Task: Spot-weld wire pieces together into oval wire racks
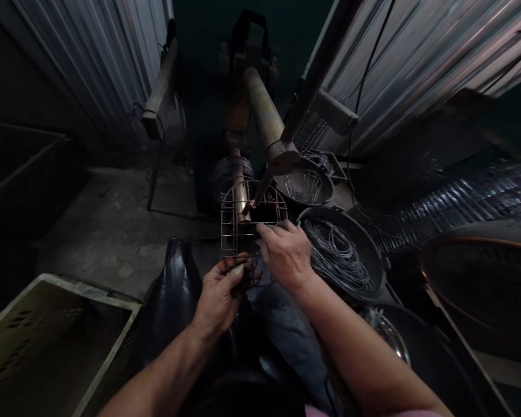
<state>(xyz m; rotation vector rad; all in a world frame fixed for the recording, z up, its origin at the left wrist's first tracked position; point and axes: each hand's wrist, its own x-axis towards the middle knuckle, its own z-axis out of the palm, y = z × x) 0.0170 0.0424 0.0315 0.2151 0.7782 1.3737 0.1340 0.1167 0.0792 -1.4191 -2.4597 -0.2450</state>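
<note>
A wire basket (228, 234) made of thin metal rods sits around the brass-coloured lower post of a machine that looks like a spot welder. The dark, slanted upper electrode (263, 190) reaches down to the post's tip, where a small orange glint shows. With thumb and fingers closed, my left hand (219, 292) grips the basket's near lower edge. My right hand (286, 252) is closed at the basket's right side, its fingertips on the wires near the post. Some of the fingers on both hands are hidden behind the wires or in shadow.
Right of the basket, a round pan (375, 263) holds looped metal wires (336, 255). Behind it another pan (327, 188) holds a small wire frame (303, 186). A yellowish plastic crate (132, 315) stands at lower left. The machine's thick upper arm (267, 113) extends overhead.
</note>
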